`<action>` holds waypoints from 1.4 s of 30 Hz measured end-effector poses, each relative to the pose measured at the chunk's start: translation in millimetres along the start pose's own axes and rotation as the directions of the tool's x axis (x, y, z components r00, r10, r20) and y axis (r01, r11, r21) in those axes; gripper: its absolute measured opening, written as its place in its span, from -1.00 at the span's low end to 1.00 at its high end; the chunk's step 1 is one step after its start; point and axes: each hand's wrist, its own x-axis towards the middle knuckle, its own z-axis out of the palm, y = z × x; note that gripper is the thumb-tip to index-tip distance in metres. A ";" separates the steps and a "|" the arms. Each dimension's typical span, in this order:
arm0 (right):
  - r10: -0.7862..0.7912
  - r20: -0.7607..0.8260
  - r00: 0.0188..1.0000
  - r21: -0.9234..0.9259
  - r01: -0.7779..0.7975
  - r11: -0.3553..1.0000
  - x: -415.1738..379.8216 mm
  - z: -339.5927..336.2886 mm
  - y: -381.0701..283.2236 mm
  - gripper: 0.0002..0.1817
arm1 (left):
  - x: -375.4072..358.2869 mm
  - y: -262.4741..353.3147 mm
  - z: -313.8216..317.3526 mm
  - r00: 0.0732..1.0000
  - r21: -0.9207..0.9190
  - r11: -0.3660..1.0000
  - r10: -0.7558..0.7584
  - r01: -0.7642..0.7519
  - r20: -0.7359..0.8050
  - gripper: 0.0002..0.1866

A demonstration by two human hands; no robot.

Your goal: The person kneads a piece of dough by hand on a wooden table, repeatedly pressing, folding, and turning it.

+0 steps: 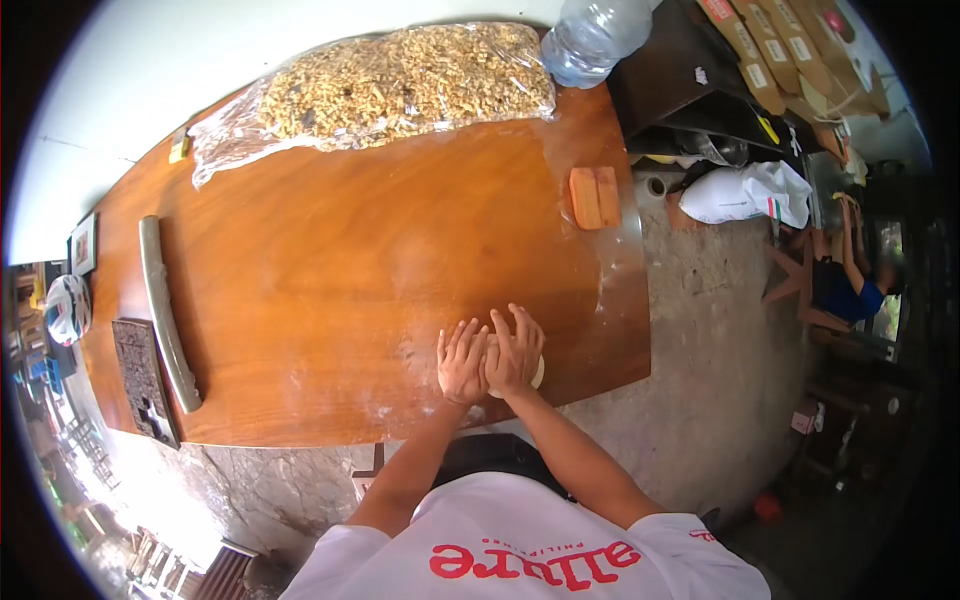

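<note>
A pale round of dough [538,372] lies on the wooden table [330,250] near its front edge, mostly covered by my two hands. My left hand [463,362] rests flat on the dough's left part, fingers stretched out and pointing away from me. Beside it, touching, my right hand [514,350] presses on the middle and right, its fingers also extended and slightly apart. Only a rim of dough shows past the right palm. White flour-like smears mark the tabletop around the hands.
At the back lies a clear plastic bag [410,85] of yellowish bits, beside a big clear bottle [595,40]. Two wooden blocks [595,198] sit at right. A long grey tube [165,310] and dark board [146,380] lie left. Another person [850,285] is far right.
</note>
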 end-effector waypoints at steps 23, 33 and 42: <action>0.189 -0.126 0.974 0.362 -0.132 0.923 140.2 -20.6 57.5 -0.55 | 133.6 -21.9 16.3 0.997 0.111 0.991 -0.077 0.074 0.023 -0.55; 0.091 0.537 0.838 0.387 -0.341 0.857 60.4 -30.1 48.1 -0.40 | 56.0 -14.7 -15.4 0.991 -0.214 0.968 -0.124 0.130 0.042 -0.66; 0.123 0.100 0.987 0.247 -0.144 0.958 23.9 1.9 34.3 -0.54 | 8.1 -25.1 -47.6 0.982 -0.496 0.852 -0.098 0.168 0.164 -0.58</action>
